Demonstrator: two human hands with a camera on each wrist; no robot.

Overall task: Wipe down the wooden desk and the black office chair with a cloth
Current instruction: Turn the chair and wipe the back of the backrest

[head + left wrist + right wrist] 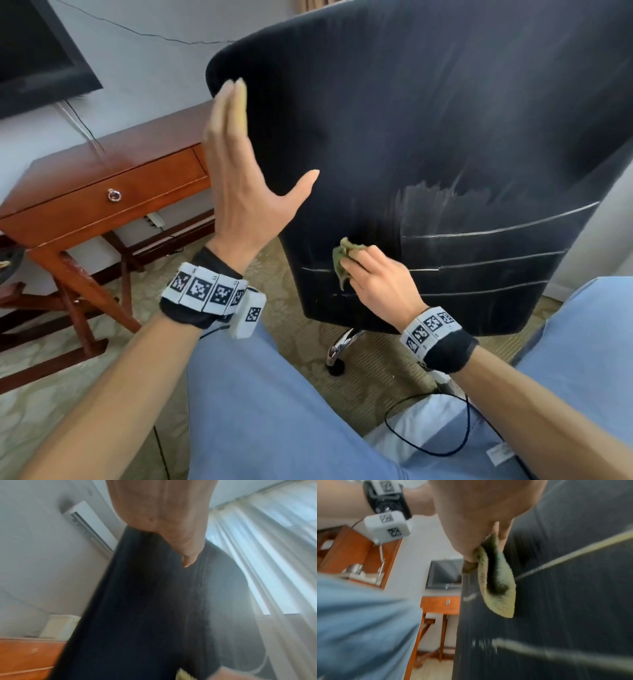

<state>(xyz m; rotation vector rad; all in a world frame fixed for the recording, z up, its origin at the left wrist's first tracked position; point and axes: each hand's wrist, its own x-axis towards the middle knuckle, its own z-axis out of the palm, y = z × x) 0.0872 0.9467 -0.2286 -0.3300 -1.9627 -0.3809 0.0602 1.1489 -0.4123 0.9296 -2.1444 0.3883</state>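
The black office chair (428,137) turns its back to me and fills the upper right of the head view. My left hand (246,164) lies flat with straight fingers against the backrest's left edge, thumb spread across the back. My right hand (373,277) grips a crumpled green cloth (342,260) and presses it on the lower left of the backrest. The right wrist view shows the cloth (498,582) hanging from the curled fingers against the chair (565,588). Pale wipe streaks mark the fabric. The wooden desk (102,178) stands at the left.
A dark screen (37,61) hangs on the wall above the desk. The chair's chrome base and a caster (337,363) stand on patterned carpet. My knees in blue trousers (274,411) fill the foreground, with a black cable (428,425) between them. Curtains (265,561) hang behind the chair.
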